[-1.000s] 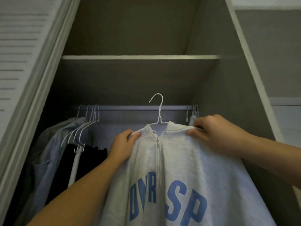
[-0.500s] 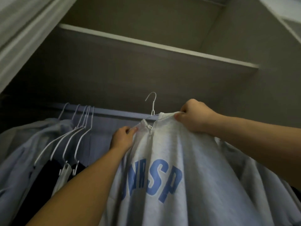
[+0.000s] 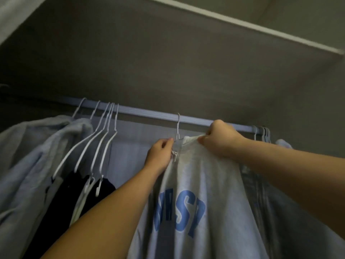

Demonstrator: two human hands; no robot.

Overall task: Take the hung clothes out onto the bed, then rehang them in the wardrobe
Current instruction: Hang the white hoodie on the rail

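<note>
Grey zip sweatshirt on its wire hanger, up at the wardrobe rail.

My left hand pinches the collar just beside the zip pull, fingers curled on the cloth. My right hand clamps the collar's other side in a fist. The hanger's hook meets the rail, between the hung dark clothes at left and more hangers at far right.

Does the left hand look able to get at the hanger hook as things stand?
Probably yes. The left hand pinches the hoodie collar right beside the hook, and nothing sits between them; the other hangers hang well off to the left. It would have to let go first.
</note>
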